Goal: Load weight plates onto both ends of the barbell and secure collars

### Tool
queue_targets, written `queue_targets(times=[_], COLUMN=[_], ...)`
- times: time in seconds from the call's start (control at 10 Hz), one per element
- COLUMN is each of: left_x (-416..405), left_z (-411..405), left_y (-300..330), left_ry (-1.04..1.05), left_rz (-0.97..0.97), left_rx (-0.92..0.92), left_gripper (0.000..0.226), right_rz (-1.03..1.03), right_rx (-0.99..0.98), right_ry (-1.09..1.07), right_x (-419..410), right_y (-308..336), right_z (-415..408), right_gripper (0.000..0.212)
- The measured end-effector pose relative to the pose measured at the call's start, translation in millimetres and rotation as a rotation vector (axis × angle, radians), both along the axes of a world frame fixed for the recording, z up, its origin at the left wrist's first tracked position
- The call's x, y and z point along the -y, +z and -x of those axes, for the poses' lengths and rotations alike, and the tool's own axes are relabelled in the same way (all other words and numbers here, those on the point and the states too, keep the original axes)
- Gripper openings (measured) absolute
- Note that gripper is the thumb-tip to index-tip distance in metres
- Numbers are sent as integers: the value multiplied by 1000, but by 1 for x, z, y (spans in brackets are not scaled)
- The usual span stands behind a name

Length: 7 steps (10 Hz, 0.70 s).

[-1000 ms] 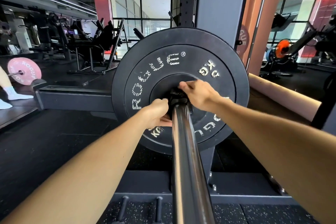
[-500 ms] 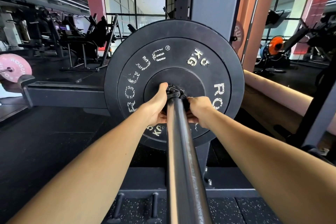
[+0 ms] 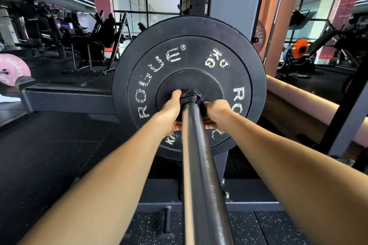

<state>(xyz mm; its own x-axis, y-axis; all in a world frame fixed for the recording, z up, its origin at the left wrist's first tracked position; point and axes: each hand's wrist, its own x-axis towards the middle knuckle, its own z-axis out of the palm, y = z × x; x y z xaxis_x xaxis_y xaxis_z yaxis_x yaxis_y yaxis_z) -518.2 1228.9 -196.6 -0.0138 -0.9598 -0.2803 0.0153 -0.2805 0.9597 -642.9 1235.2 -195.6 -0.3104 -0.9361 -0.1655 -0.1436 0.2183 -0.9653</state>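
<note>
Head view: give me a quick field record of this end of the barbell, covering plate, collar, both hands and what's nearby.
plate: black bumper plate on the barbell sleeve, marked ROGUE and 5 KG
collar: black collar on the sleeve, against the plate hub
left hand: left hand grips the collar's left side
right hand: right hand grips the collar's right side
nearby: pink plate far left

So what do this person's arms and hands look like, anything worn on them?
Both forearms are bare as far as the frame shows: no sleeves in view. The left hand and right hand wear no gloves. No watch, wrist strap or bracelet shows on either wrist, and no ring is visible, though most fingers are hidden behind the barbell.
</note>
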Motion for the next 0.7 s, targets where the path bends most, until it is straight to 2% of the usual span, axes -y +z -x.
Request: queue_targets(times=[0.1, 0.2, 0.3, 0.4, 0.6, 0.7], left_x=[-3, -5, -3, -4, -5, -22], left_z=[-7, -8, -8, -9, -15, -15], left_y=[6, 7, 15, 20, 25, 39], left_ry=[-67, -47, 86, 106, 69, 56], left_rz=[-39, -41, 127, 220, 281, 279], left_rx=[14, 45, 139, 191, 343, 412], left_gripper=[65, 66, 41, 17, 18, 12], right_rz=[-6, 48, 155, 171, 118, 115], right_rx=[-9, 9, -26, 4, -8, -34], right_ry=[-17, -36, -27, 38, 262, 307], right_x=[1, -1, -4, -11, -28, -39], right_y=[1, -2, -3, 0, 12, 31], right_z=[0, 0, 10, 17, 29, 43], right_gripper=[26, 23, 25, 26, 28, 15])
